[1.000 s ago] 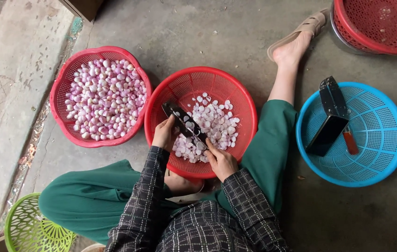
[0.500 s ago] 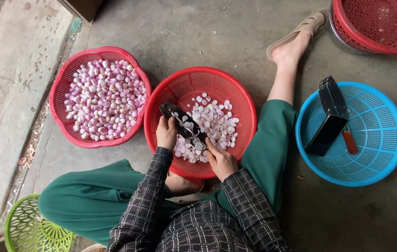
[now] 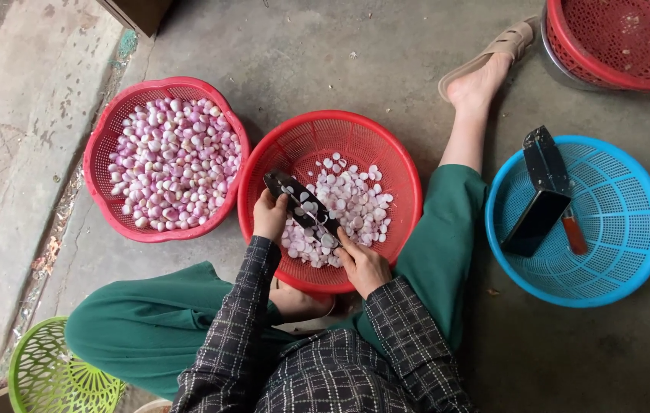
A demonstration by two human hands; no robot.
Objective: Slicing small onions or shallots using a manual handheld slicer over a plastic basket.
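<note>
Overhead view of a seated person at work over a basket. A long black slicer [image 3: 302, 205], dotted with pale slices, lies slanted over the middle red basket [image 3: 386, 149], its upper end toward the basket's left wall and its lower end near the front rim. The left hand [image 3: 270, 216] is closed around the slicer's upper part; the right hand [image 3: 363, 265] is curled at its lower end, fingers pressed to the board, though what they pinch there is too small to tell. The two hands are apart, one at each end of the tool. Beneath the slicer a heap of sliced shallots [image 3: 352, 200], white and pale purple, covers the basket's bottom.

Just left of this basket, nearly touching it, stands a second red basket [image 3: 103, 157] filled with whole peeled shallots [image 3: 172, 160]. To the right, beyond the person's green trouser leg [image 3: 447, 222] and bare foot in a beige sandal [image 3: 493, 53], a blue basket [image 3: 615, 268] holds a black box-like object [image 3: 541, 195] and a small red-handled tool [image 3: 573, 233]. A further red basket [image 3: 623, 46] sits at the upper right, and a green basket [image 3: 50, 375] at the lower left. Everything rests on a grey concrete floor [image 3: 325, 53].
</note>
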